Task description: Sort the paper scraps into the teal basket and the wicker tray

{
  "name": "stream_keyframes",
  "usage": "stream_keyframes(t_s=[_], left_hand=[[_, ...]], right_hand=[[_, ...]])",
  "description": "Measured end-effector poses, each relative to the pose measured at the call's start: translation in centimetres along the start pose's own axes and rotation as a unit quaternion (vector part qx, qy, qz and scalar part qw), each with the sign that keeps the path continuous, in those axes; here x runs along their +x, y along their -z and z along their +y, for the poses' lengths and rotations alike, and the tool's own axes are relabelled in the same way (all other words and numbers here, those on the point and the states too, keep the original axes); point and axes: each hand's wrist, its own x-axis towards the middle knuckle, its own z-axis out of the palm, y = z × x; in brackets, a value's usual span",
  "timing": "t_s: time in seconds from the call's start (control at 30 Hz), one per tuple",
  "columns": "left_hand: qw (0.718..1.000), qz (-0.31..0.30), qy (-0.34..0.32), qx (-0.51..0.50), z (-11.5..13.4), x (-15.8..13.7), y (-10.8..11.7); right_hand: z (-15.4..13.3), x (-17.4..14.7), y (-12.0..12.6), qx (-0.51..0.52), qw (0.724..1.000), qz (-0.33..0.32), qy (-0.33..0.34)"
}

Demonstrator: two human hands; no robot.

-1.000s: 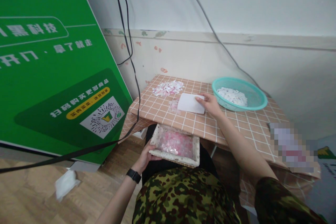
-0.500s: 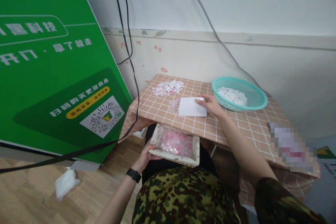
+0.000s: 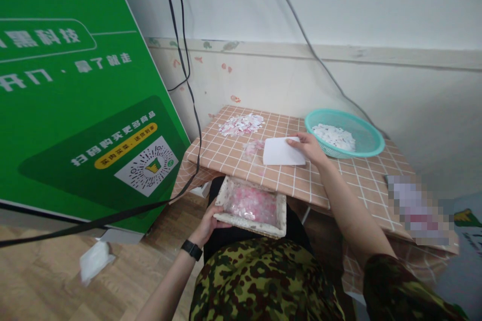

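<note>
My left hand [image 3: 211, 223] grips the left side of a shallow off-white tray [image 3: 280, 218], held over my lap just under the table edge. Inside the tray lies a layer of small clear and pink pieces [image 3: 250, 204]. My right hand [image 3: 307, 146] pinches the right edge of a flat white card [image 3: 282, 152] above the table. A thin patch of pinkish clear pieces [image 3: 253, 149] lies just left of the card. Farther back is a pile of white and pink flakes [image 3: 242, 124].
A turquoise basket [image 3: 371, 148] with white pieces stands at the table's back right. A blurred-out item [image 3: 417, 210] lies at the right on the checked tablecloth [image 3: 289, 180]. Black cables [image 3: 192, 95] hang beside a green panel [image 3: 83, 125]. A white plastic bag [image 3: 95, 261] is on the floor.
My right hand has moved the white card slightly to the right, showing more of the pinkish patch on the cloth. My left hand and the tray have stayed in place.
</note>
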Motion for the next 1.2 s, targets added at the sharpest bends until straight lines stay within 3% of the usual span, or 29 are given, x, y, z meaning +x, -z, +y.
stream_keyframes(t_s=[0.17, 0.5, 0.73, 1.2], left_hand=[[1.000, 0.007, 0.006, -0.010, -0.1, 0.1, 0.0], [1.000, -0.006, 0.004, -0.010, 0.0, 0.0, 0.0], [1.000, -0.006, 0.006, -0.004, 0.1, 0.0, 0.0], [1.000, 0.001, 0.011, -0.013, 0.2, -0.1, -0.2]], right_hand=[[0.2, -0.1, -0.2, 0.035, 0.997, -0.061, -0.009], [0.7, 0.1, 0.3, -0.014, 1.000, -0.010, 0.016], [0.1, -0.7, -0.5, 0.053, 0.990, -0.125, -0.038], [-0.6, -1.0, -0.9, 0.073, 0.985, -0.151, -0.038]])
